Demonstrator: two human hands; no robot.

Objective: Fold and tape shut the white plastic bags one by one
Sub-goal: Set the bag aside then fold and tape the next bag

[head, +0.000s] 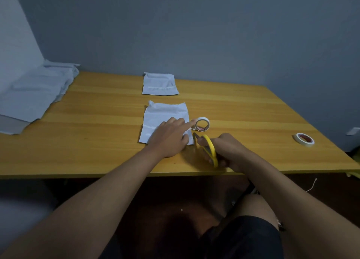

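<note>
The folded white bag (165, 120) lies flat mid-counter; thin, limp and slippery, so it is best pinned along its fold. The left hand (171, 138) presses it, forefinger stretched to the tape roll (202, 124) beside it. Nearer than the bag, the right hand (228, 151) grips yellow scissors (209, 148). Behind the bag lies a taped bag (159, 84). The wooden counter (87, 138) meets a grey wall (194, 25).
</note>
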